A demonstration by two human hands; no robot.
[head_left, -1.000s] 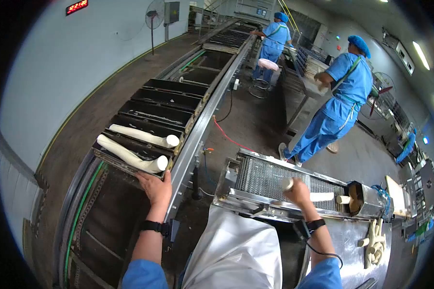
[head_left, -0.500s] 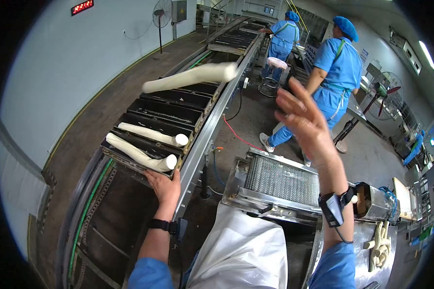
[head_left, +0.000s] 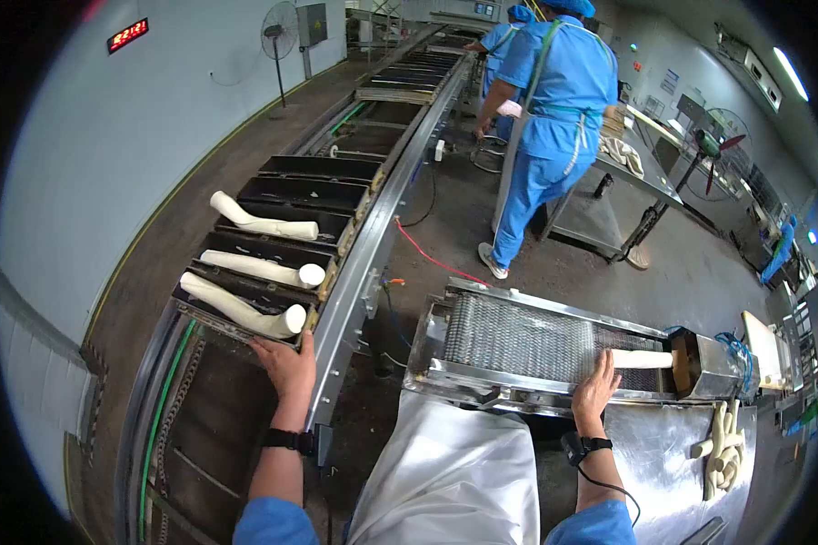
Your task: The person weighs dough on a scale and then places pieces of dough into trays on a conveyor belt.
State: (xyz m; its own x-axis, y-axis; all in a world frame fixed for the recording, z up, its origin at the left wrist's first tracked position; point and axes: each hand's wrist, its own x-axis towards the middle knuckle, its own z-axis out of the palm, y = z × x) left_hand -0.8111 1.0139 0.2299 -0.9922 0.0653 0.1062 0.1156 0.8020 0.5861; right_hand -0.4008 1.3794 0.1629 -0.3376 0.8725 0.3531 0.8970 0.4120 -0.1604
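Observation:
My left hand is at the near edge of a set of black baking pans, its fingers against the rim and the thumb up at the right corner. Two pale dough rolls lie in the nearest slots, the front dough roll and the one behind it. A bent dough roll rests askew across the pan rims further back. My right hand is over the wire mesh belt, fingers stretched out, at the left end of another dough roll emerging from a metal machine outlet.
A pile of dough pieces lies on the metal table at my right. The conveyor rail runs away ahead. A co-worker in blue stands beyond the belt, another further back. A red hose crosses the floor.
The bent dough roll, in the air before, now rests on the pans. My right hand has come down from mid-air to the mesh belt. The nearer co-worker has shifted left in view.

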